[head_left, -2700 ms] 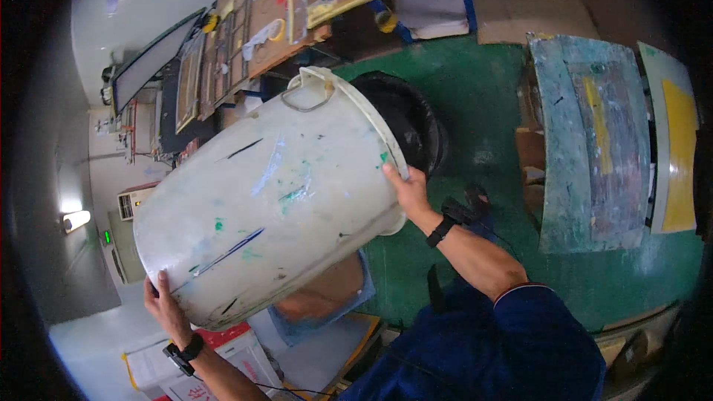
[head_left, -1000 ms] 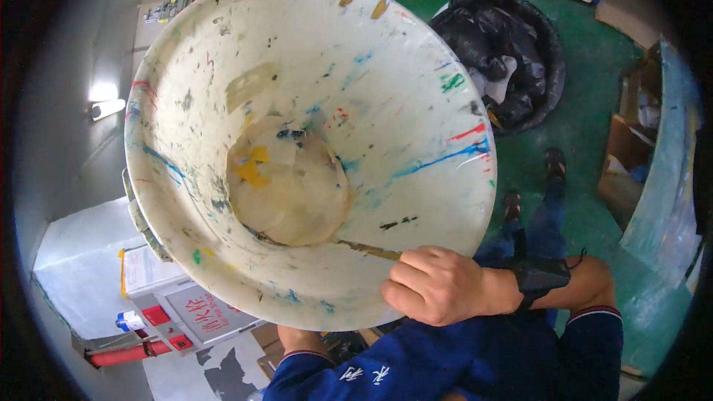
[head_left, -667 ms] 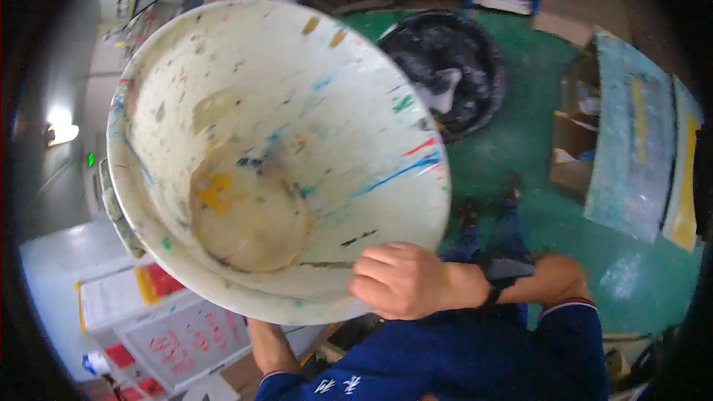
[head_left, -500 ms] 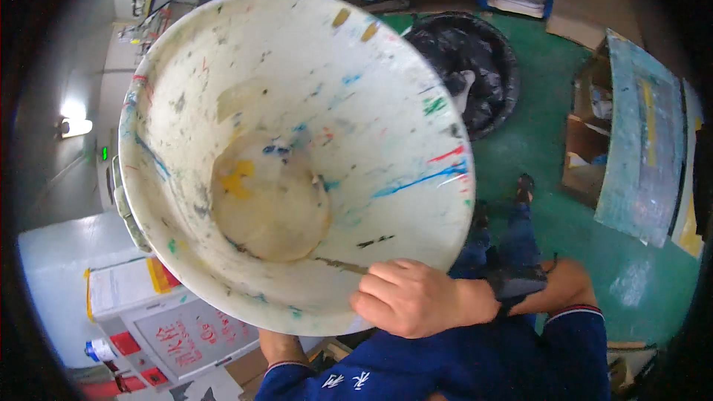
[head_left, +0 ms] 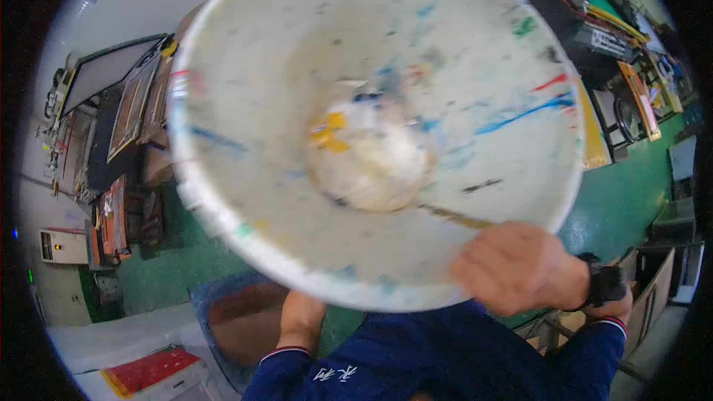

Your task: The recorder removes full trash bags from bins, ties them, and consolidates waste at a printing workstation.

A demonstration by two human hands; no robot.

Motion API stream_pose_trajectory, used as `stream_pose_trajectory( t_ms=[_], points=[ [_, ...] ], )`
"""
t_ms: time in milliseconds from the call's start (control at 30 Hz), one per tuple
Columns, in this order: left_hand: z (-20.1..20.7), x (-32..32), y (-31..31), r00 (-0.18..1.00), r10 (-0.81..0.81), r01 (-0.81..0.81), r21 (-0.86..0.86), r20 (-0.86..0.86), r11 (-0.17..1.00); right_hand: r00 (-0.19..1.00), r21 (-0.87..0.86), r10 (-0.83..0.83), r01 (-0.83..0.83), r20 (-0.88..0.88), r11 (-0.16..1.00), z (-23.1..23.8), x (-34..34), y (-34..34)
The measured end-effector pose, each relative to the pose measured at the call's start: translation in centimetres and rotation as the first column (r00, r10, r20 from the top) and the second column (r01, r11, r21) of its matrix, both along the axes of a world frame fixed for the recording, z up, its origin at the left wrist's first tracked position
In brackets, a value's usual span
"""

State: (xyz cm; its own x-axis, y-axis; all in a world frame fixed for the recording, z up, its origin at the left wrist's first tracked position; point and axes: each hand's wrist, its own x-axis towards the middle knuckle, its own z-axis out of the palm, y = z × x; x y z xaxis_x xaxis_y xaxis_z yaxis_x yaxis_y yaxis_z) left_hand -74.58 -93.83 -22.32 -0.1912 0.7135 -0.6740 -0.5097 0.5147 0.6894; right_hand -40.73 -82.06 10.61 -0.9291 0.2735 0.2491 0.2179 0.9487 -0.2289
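A big white plastic tub (head_left: 490,52) fills the middle of the view, tilted so that its inside faces me. Blue, red, green, yellow and black paint smears mark its wall, and yellow patches lie on the round bottom. My right hand (head_left: 512,267), slightly blurred, is closed over the near right part of the rim. A thin brown strip (head_left: 453,215) runs from the bottom toward that hand; I cannot tell whether it is a stain or a stick. My left forearm reaches up behind the tub's near left side, where the tub hides the hand and its fingers.
Framed screens (head_left: 111,70) and benches stand along the left. Below the tub is a blue-edged container (head_left: 249,327) with a brown inside, beside a red sheet (head_left: 152,371). Boards and a box (head_left: 653,289) are at the right, on green floor (head_left: 616,208).
The room behind has swung round as I turned, and the black-lined bin has left view. The tub sits higher and farther right in the picture, with my right hand still on its rim.
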Motion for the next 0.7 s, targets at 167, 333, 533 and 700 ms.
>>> stream_pose_trajectory(
  t_ms=[167,333,533,700],
  points=[
    [-0.9,3.1,9.5,0.993,-0.105,0.098,0.110,0.055,0.989,0.967,0.194,-0.235,0.213,0.101,0.958,-1.9,4.7,-1.4],
    [9.0,-2.2,19.2,1.000,-0.012,0.016,0.310,-0.015,0.951,0.927,0.157,-0.351,0.330,0.133,0.931,-0.6,7.1,4.3],
    [21.1,4.0,28.1,0.880,0.089,0.345,0.755,-0.467,0.557,0.892,0.102,-0.451,0.449,-0.002,0.888,-8.5,12.8,0.8],
    [28.4,10.9,30.7,0.524,0.080,0.791,0.519,-0.848,0.323,0.907,0.043,-0.419,0.417,0.041,0.908,-8.1,14.0,2.7]
  ],
)
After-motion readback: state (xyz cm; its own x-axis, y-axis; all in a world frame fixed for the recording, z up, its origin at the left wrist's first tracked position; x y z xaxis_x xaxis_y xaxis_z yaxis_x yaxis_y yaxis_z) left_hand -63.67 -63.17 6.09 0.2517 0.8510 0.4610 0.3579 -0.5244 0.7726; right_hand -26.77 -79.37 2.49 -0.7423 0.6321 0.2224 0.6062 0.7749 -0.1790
